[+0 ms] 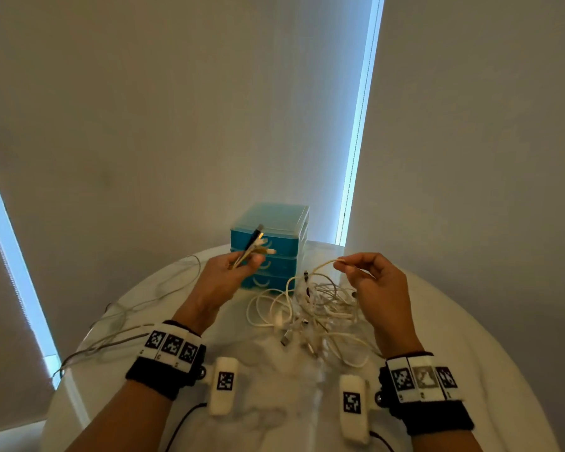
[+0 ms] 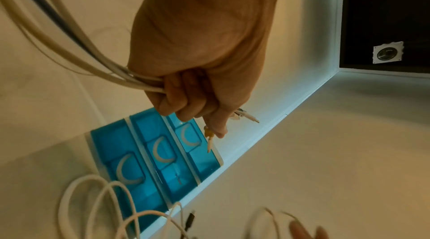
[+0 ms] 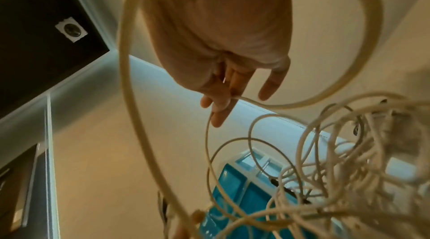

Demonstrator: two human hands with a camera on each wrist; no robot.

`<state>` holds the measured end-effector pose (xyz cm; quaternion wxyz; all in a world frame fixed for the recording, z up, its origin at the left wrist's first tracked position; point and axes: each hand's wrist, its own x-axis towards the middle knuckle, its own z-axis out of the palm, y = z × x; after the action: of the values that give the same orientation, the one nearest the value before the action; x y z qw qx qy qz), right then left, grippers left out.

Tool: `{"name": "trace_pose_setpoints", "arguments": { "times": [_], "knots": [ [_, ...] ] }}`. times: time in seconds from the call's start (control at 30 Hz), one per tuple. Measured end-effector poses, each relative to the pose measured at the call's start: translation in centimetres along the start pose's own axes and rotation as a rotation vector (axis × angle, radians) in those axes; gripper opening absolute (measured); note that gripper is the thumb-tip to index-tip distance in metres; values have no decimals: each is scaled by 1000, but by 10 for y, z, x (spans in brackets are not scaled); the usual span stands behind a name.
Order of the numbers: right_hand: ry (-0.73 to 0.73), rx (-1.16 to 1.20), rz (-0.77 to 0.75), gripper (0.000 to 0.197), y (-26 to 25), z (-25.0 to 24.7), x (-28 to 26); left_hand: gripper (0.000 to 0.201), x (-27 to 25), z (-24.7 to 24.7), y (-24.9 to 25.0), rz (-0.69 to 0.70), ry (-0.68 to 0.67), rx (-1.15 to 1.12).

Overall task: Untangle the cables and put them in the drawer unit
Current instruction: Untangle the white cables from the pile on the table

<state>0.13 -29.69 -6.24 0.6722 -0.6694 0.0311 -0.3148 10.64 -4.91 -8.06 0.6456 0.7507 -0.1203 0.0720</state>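
Currently my left hand (image 1: 229, 272) grips a bundle of cable ends (image 1: 253, 244), fingers curled round them, plugs fanned out above the fist; their trailing lengths run off over the left edge of the worktop (image 1: 470, 337). My right hand (image 1: 377, 282) pinches a single white cable (image 1: 323, 265) between thumb and forefinger, other fingers loosely spread, and lifts a loop of it clear of the tangled pile (image 1: 320, 311), which lies on the worktop between my hands, just in front of the blue drawer unit (image 1: 271, 243). All three drawers appear closed. Hazards, as I judge them: the lifted cable seems to feed back into the pile, so a firm pull may tighten a knot or drag the whole mass; the pile may snag on a drawer handle; a loosened left grip would drop sorted ends back into the heap.
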Motion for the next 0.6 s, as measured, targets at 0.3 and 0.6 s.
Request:
{"name": "trace_pose_setpoints", "arguments": {
  "times": [0.3,0.6],
  "knots": [
    [35,595,109,25,-11,17,-5,53,-27,27,22,45,-325,-57],
    [-63,960,255,34,-21,16,-4,25,-25,30,14,-9,-302,57]
  ]
}}
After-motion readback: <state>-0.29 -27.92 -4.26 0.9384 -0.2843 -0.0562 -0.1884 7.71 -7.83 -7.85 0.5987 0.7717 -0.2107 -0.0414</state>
